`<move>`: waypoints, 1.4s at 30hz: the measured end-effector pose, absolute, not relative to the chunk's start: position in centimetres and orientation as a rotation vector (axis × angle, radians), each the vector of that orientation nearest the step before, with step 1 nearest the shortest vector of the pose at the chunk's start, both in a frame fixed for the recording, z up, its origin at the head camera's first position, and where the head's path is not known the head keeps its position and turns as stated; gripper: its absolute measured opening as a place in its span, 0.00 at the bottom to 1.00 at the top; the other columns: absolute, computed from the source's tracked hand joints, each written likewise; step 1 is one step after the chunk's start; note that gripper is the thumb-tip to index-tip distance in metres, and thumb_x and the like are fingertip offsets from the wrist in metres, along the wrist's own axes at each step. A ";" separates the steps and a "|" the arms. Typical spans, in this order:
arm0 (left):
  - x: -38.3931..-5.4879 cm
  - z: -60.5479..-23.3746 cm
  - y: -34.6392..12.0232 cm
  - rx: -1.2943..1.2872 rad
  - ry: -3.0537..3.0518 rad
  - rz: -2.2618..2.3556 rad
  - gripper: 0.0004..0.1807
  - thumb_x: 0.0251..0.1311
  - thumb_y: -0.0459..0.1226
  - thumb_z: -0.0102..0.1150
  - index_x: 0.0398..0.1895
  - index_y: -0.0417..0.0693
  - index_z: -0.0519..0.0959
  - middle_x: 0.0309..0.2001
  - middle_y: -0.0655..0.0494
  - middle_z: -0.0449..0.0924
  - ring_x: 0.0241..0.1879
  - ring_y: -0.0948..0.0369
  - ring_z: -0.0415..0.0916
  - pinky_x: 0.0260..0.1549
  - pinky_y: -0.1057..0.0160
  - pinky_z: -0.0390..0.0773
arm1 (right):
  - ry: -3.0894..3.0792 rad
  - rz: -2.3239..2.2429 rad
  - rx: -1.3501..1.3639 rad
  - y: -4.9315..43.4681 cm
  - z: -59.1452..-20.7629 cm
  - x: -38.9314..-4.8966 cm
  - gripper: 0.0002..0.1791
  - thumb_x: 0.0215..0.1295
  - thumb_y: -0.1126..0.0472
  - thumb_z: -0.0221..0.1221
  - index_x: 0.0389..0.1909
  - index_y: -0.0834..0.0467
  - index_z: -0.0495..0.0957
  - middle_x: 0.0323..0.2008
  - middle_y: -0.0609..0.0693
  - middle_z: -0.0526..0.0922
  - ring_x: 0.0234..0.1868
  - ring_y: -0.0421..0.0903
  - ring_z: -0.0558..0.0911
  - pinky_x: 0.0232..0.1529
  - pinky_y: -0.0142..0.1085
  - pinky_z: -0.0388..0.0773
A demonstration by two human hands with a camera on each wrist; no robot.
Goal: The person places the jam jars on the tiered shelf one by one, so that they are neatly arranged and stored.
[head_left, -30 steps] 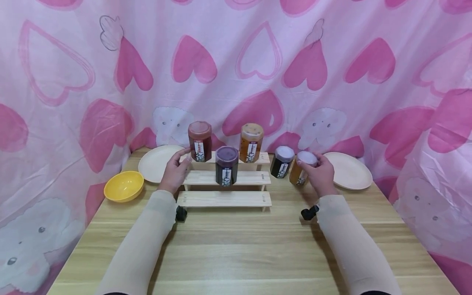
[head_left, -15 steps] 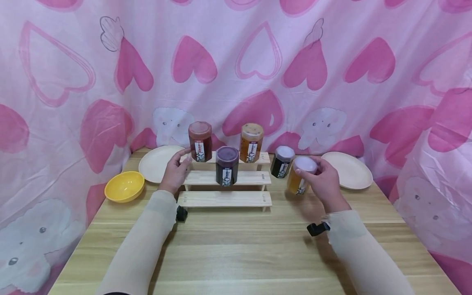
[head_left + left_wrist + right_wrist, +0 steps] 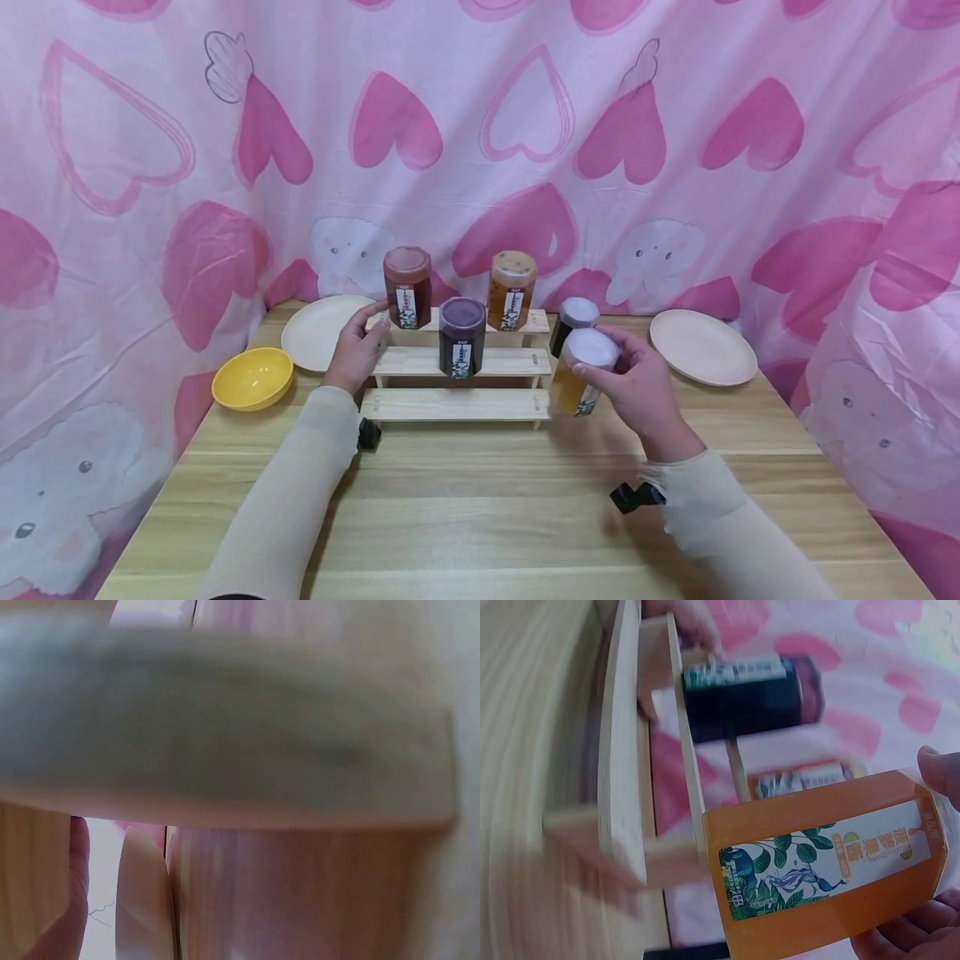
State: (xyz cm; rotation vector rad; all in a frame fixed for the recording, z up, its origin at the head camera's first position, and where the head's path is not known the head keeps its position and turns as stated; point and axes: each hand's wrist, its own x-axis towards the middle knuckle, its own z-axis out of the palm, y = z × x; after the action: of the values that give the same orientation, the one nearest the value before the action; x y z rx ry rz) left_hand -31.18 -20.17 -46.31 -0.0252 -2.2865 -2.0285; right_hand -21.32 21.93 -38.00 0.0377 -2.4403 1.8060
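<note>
My right hand point(image 3: 645, 387) grips an amber jar point(image 3: 572, 390) by its white lid; the jar tilts slightly, just right of a three-tier wooden rack point(image 3: 457, 406). Its label, with green leaves and a bird, faces the right wrist view. At the rack's left end, my left hand point(image 3: 354, 354) holds the side near the top step. A red jar point(image 3: 407, 287) and an orange jar with dark specks point(image 3: 512, 292) stand on the top step. One dark jar with a purple lid point(image 3: 462, 337) occupies the middle step. A blurred sleeve covers most of the left wrist view.
Behind the amber jar stands a dark jar with a pale lid point(image 3: 576, 315), partly hidden. Cream plates lie at the left point(image 3: 322, 333) and right point(image 3: 703, 348). A yellow bowl point(image 3: 252, 380) sits at the table's left edge. A pink heart-patterned curtain point(image 3: 480, 125) hangs behind.
My right hand has lifted the amber jar from beside the dark jar and carried it left and nearer to me, toward the rack. My left hand has stayed at the rack.
</note>
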 end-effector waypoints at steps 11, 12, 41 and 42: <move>-31.2 -46.3 -20.2 -0.040 -2.280 -2.050 0.26 0.83 0.46 0.48 0.80 0.56 0.66 0.76 0.49 0.65 0.47 0.60 0.67 0.41 0.68 0.73 | -2.490 1.879 0.158 18.1 -37.8 -20.0 0.40 0.59 0.60 0.78 0.71 0.56 0.73 0.64 0.57 0.80 0.60 0.54 0.80 0.58 0.37 0.81; -31.2 -46.3 -20.3 -0.039 -2.278 -2.052 0.26 0.83 0.46 0.48 0.80 0.56 0.67 0.76 0.48 0.65 0.46 0.60 0.67 0.41 0.69 0.72 | -2.496 1.882 0.165 17.7 -37.8 -19.9 0.40 0.59 0.59 0.78 0.71 0.55 0.74 0.64 0.56 0.81 0.61 0.54 0.81 0.59 0.39 0.81; -29.0 -43.2 -19.5 -0.023 -2.313 -2.050 0.26 0.83 0.41 0.48 0.80 0.51 0.66 0.67 0.41 0.70 0.41 0.59 0.69 0.38 0.68 0.73 | -2.368 2.060 0.374 8.3 -40.1 -18.9 0.39 0.52 0.62 0.82 0.66 0.53 0.79 0.59 0.48 0.84 0.58 0.50 0.83 0.62 0.51 0.81; -28.9 -43.2 -19.5 -0.024 -2.313 -2.050 0.26 0.83 0.42 0.48 0.80 0.52 0.66 0.66 0.41 0.70 0.41 0.58 0.70 0.38 0.67 0.73 | -2.364 2.065 0.388 8.0 -40.2 -18.9 0.39 0.52 0.62 0.82 0.67 0.54 0.78 0.60 0.49 0.84 0.59 0.51 0.83 0.62 0.51 0.80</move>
State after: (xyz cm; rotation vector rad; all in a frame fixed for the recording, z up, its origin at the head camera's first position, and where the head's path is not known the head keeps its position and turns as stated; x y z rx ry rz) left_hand -28.92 -19.51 -43.18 -0.0244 -2.3127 -2.0496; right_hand -18.94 7.97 -40.16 0.3876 -2.3639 2.0654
